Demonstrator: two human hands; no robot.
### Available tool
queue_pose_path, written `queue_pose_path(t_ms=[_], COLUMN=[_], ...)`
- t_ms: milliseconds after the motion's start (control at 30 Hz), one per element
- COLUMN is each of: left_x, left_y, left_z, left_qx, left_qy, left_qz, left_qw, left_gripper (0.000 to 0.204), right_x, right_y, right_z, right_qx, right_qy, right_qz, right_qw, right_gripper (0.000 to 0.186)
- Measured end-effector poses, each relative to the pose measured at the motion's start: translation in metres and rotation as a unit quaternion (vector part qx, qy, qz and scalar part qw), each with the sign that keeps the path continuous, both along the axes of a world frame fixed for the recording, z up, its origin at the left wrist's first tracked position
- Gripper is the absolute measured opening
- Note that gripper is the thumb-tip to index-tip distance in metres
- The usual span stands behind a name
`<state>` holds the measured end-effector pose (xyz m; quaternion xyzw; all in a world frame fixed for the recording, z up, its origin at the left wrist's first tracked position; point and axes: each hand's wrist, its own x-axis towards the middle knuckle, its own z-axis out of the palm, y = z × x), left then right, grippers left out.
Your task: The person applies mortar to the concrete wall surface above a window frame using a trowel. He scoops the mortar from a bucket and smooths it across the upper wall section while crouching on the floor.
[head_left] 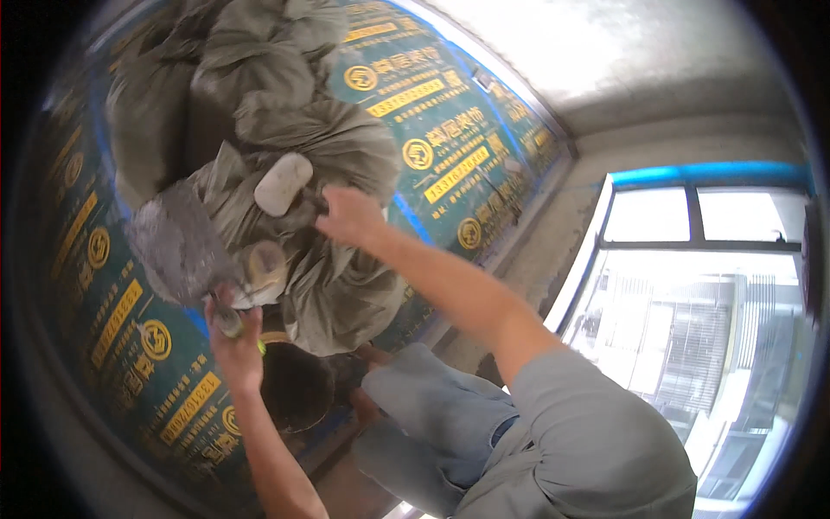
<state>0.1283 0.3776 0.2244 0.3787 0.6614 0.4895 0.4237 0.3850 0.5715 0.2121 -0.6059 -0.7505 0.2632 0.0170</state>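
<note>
Head view. The landmark for all positions below was the heap of grey sacks point(259, 112), which filled the upper left of the picture and lay on green floor sheeting point(130, 346) printed with yellow marks.

The left hand point(235, 346) sat below the heap's lower edge. Its grip was closed around the handle of a trowel point(177, 246). The trowel blade, coated in grey mortar, pointed up and to the left and lay over the lower left flank of the heap (whether blade and sack touched could not be told).

The right hand point(350, 216) was at the middle of the heap, on its right side. Its grip was closed on the handle of a rubber mallet point(281, 183). The pale mallet head extended to the left of the hand and rested against or just above the folded sack cloth (contact could not be confirmed).

A tan, rounded object point(266, 266) lay just right of the trowel blade, at the lower fold of the heap; its kind could not be told.

A dark round bucket point(298, 385) stood directly below the heap, just right of the left forearm.

The person's knee, in blue trousers point(432, 406), was below and to the right of the heap. A window point(692, 285) with a blue-taped frame stood well apart, to the far right.
</note>
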Motion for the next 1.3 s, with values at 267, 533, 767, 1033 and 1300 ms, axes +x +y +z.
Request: queue_pose_path(t_ms=[267,533,767,1033,1300], left_x=[0.035,0.053,0.053,0.049,0.105], left_y=[0.076,0.091,0.11,0.109,0.094], left_z=[-0.046,-0.027,-0.012,-0.036,-0.03], left_qx=[-0.09,-0.126,-0.245,-0.266,-0.377], left_qy=[0.483,0.558,0.459,0.525,0.603], left_qz=[-0.168,-0.24,-0.253,-0.226,-0.013], left_qw=[0.854,0.784,0.815,0.776,0.703], left_gripper=[0.067,0.101,0.089,0.106,0.067], right_x=[0.113,0.224,0.325,0.437,0.598], right_y=[-0.23,-0.413,-0.49,-0.449,-0.268], right_z=[0.074,0.069,0.027,0.041,0.013], right_qx=[-0.172,-0.322,-0.39,-0.288,-0.179], right_qy=[0.123,0.085,-0.144,0.215,-0.12], right_qz=[-0.389,-0.548,-0.217,-0.746,-0.593], right_qw=[0.897,0.767,0.883,0.56,0.776], right_gripper=[0.038,0.038,0.024,0.022,0.04])
